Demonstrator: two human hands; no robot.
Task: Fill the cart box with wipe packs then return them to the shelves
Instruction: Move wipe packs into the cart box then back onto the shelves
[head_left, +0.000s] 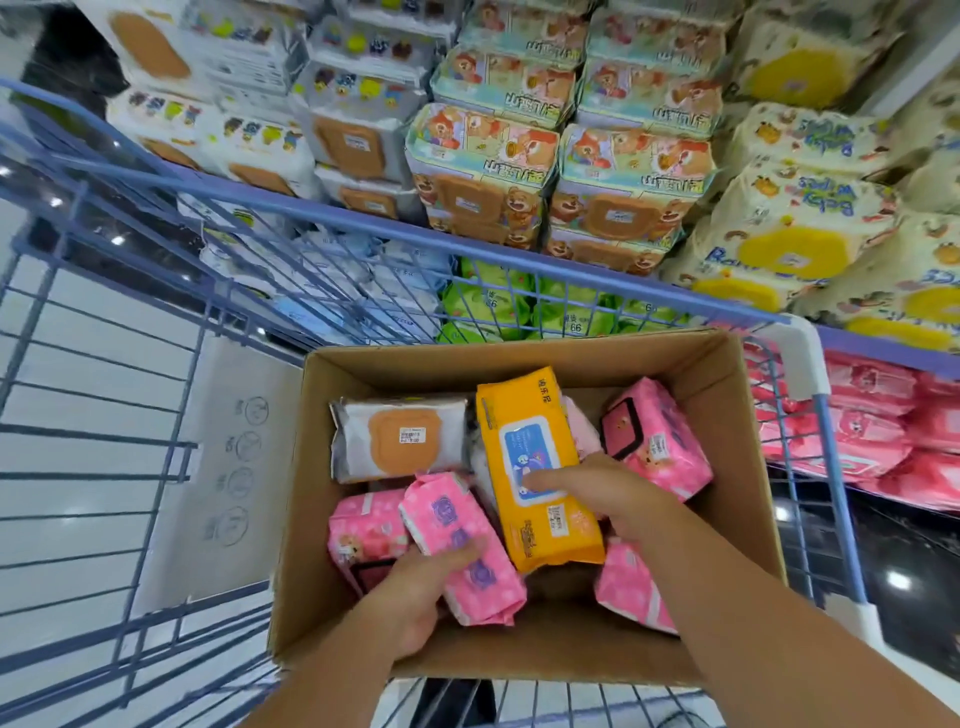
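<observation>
Wipe packs (400, 439) heaped in cardboard box (727, 374) inside blue cart (363, 224); pink pack (467, 551) gripped by left hand (426, 592); orange pack (535, 467) pinched by right hand (602, 493); lift each clear without snagging neighbours, then match print to shelves (893, 356) ahead.

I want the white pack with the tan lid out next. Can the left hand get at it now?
Probably yes, once freed: the white pack lies uncovered, just beyond the left hand, but that hand grips a pink pack.

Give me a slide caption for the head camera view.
Left hand grips a pink pack, right hand an orange pack, inside the cart box.
</observation>
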